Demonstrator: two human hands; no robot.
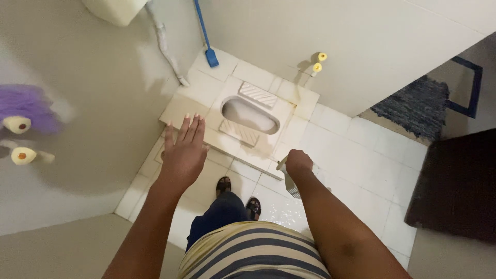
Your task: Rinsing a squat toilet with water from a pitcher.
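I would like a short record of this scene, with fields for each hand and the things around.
left hand: open, fingers spread, holds nothing, above the tiled floor
right hand: closed on a brush
ahead: squat toilet on a raised step
far wall: blue long-handled tool leaning
right: dark rug at the doorway

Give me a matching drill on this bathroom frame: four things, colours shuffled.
Things:
1. Long handle leaning on the wall
2. Fluffy item on the left wall
3. Floor tiles
4. Right hand, closed on a brush

Colours:
A. white
B. blue
C. grey
D. purple

Pairs: 1-B, 2-D, 3-A, 4-C (brush colour)
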